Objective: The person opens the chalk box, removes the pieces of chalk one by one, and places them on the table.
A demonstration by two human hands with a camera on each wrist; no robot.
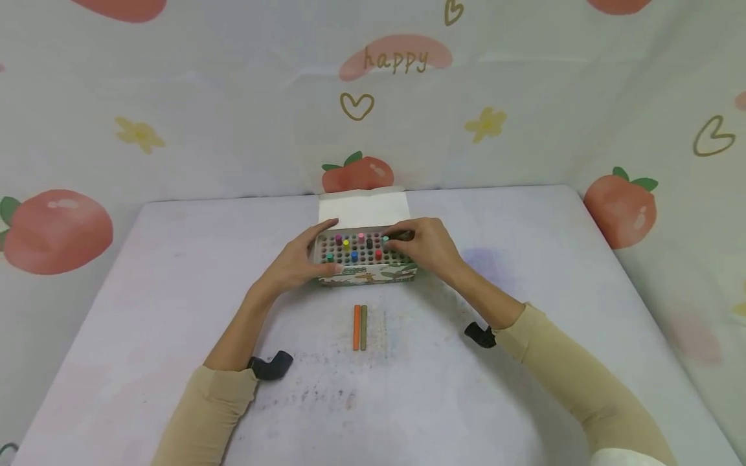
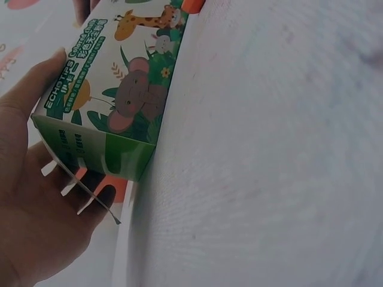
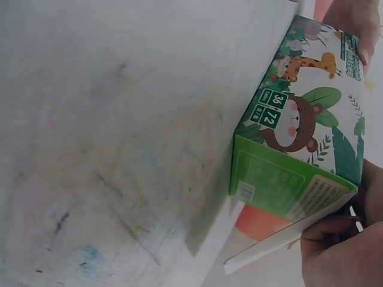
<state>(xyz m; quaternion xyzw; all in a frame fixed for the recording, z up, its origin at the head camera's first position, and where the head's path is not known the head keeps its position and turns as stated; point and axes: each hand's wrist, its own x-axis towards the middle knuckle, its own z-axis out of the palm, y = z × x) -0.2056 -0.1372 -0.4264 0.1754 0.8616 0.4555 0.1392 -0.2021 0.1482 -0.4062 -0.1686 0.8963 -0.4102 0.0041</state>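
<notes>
Two loose chalk sticks, an orange stick point(image 1: 356, 327) and an olive stick point(image 1: 364, 327), are seen nearest, lying side by side and touching on the smudged table point(image 1: 175, 291). Just behind them the chalk box point(image 1: 366, 257) stands open, with its white lid flap point(image 1: 364, 209) turned up at the far side.

The box is steadied by the left hand point(image 1: 300, 262), whose thumb and fingers are curled around the left end (the wrist view shows the palm against the green end panel). The right hand point(image 1: 422, 246) is bent over the right end; its fingertips seem to pinch something dark at the holes, but what exactly cannot be told.

The box is judged light and of thin card, easily dented, so it is best held at both short ends. The sticks inside are judged brittle and dusty, to be taken near the top with soft pressure.
</notes>
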